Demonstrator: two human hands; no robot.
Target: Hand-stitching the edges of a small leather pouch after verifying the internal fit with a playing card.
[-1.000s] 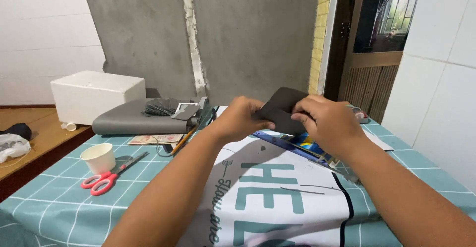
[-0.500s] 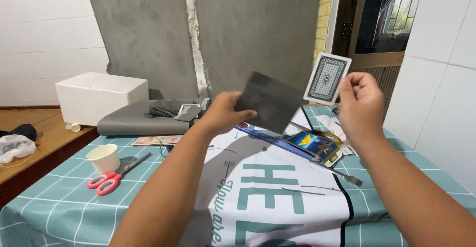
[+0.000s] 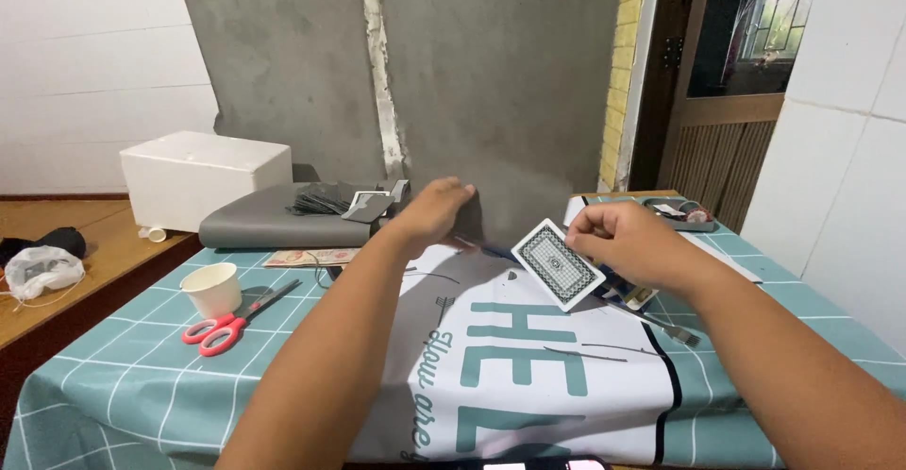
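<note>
My right hand (image 3: 628,242) pinches a playing card (image 3: 558,264) by its upper corner, the patterned back toward me, tilted, held just above the worktop (image 3: 132,376). The grip is thin; I judge the card could slip or bend, and fall onto the printed cloth (image 3: 528,376) below. My left hand (image 3: 436,213), beyond and to the left, clasps a dark flat piece (image 3: 472,217), mostly hidden; it could drop likewise. The card is white-bordered, dark-latticed, unbent.
</note>
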